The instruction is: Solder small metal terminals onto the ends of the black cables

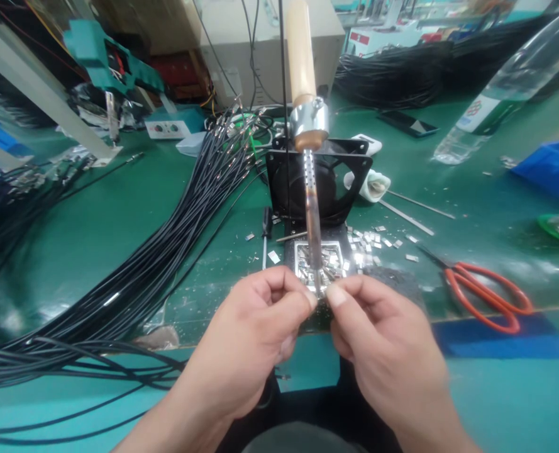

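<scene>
Left hand and right hand both pinched tight at the soldering iron's tip; can't tell what's between the fingers, too tiny; iron points down, tray of metal bits near its tip

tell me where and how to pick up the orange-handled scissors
Probably best to grip the scissors by the orange loops, coming from the near right with the right hand. The loops point that way, reaching the bench's front edge, while the thin pointed blades face away, toward the far left.
</scene>
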`<state>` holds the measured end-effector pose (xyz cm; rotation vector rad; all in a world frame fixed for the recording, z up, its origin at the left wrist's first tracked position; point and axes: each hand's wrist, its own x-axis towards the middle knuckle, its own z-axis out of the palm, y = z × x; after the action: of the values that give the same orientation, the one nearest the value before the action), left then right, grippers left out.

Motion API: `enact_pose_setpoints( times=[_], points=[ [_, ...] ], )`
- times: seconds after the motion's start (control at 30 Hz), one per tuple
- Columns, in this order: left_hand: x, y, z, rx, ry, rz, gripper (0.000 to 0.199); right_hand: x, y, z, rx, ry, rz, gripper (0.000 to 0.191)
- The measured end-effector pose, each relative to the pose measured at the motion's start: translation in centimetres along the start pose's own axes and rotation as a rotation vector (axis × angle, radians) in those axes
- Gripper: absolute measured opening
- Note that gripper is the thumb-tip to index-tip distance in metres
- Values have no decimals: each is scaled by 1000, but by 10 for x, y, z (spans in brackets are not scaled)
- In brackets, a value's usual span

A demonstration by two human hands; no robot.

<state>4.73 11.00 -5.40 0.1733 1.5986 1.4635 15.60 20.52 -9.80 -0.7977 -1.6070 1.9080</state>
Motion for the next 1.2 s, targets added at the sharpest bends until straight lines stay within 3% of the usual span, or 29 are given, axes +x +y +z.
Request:
enact_pose_setpoints(
  times=[1.2],
  points=[
    [-3, 0, 0, 12, -1, 27, 22, 3, -7, 1, -1, -30, 20, 31]
  ],
)
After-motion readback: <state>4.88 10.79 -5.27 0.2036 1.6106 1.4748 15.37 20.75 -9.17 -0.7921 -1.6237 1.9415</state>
